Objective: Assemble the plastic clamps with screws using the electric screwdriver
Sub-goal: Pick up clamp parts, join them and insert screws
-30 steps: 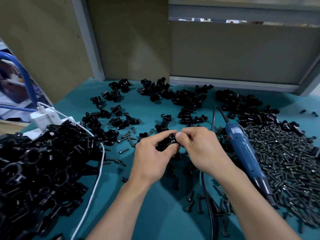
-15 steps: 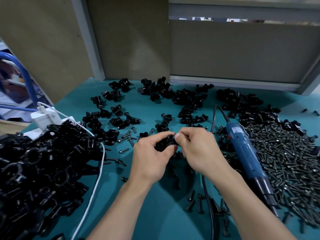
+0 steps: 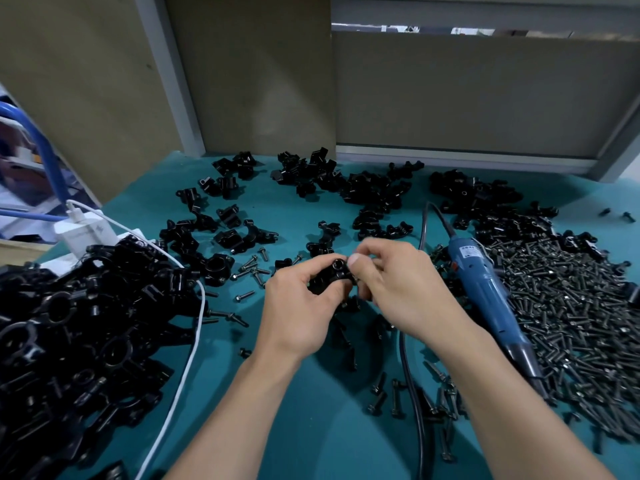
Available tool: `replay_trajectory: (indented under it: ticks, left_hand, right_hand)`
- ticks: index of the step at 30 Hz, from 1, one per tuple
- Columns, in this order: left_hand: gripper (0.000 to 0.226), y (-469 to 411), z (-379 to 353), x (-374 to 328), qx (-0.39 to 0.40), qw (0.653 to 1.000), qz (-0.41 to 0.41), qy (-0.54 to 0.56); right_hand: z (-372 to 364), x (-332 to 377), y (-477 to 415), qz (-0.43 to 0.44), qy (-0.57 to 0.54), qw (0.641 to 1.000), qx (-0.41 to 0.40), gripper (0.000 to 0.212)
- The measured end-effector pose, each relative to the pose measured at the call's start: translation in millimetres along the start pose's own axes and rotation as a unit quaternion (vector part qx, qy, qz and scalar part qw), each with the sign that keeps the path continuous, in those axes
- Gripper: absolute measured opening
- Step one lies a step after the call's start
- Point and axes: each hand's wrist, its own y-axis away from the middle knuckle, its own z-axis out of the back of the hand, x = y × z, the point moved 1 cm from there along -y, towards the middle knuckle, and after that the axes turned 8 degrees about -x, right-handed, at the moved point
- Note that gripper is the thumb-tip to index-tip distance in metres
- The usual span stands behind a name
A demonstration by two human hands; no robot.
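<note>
My left hand (image 3: 300, 313) grips a black plastic clamp (image 3: 330, 277) above the middle of the teal table. A round hole on the clamp's top faces up. My right hand (image 3: 398, 289) pinches the clamp's right side with thumb and curled fingers. Whether a screw sits between those fingertips is hidden. The blue electric screwdriver (image 3: 491, 303) lies on the table just right of my right forearm, tip toward me.
A large heap of black clamps (image 3: 69, 334) fills the left. Loose clamp parts (image 3: 367, 192) spread across the back. A pile of dark screws (image 3: 571, 306) covers the right. A white charger (image 3: 83, 232) and its cable (image 3: 187, 358) run on the left; the screwdriver's black cord (image 3: 412, 393) crosses near my arms.
Both hands have stayed over the same spot. My right fingers have shifted slightly on the clamp's right side. The screwdriver has not moved.
</note>
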Motion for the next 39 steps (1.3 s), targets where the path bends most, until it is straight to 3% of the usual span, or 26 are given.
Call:
replay_trajectory:
  ticks: [6,10,15,20,22,25,28,31,34,39]
  left_hand:
    - [0.028,1,3,1,0.003,1.0,0.024,-0.002]
    - [0.031,3,4,-1,0.009,1.0,0.022,-0.009]
    - [0.03,2,5,1,0.013,1.0,0.023,-0.001]
    - [0.028,-1,6,1,-0.026,0.999,0.028,0.027]
    - [0.024,-6,7,1,-0.078,0.985,0.102,0.115]
    - [0.018,-12,10,1,-0.136,0.938,0.196,0.252]
    - [0.015,-13,13,1,-0.133,0.898,0.25,0.338]
    - [0.014,-12,11,1,-0.113,0.88,0.278,0.369]
    - [0.013,-12,10,2,-0.082,0.898,0.269,0.339]
    - [0.002,-11,8,4,-0.039,0.929,0.242,0.277]
  right_hand:
    - [-9,2,-1,-0.023,0.006,1.0,-0.004,0.024]
    - [-9,0,1,-0.028,0.022,0.999,-0.025,0.036]
    - [-2,-2,-1,-0.007,-0.014,0.999,0.035,0.021]
    - [-6,-8,-3,-0.024,0.012,1.0,-0.015,0.034]
    - [-8,-9,-2,-0.017,0.067,0.998,0.006,0.022]
    - [-21,-6,5,0.019,0.151,0.985,0.081,0.014]
    - [-34,0,13,0.069,0.232,0.968,0.066,0.012]
    - [-42,3,17,0.097,0.274,0.954,0.065,0.017]
    - [-41,4,18,0.09,0.271,0.956,0.063,0.009]
    - [-14,-2,4,-0.025,0.097,0.994,0.033,0.018]
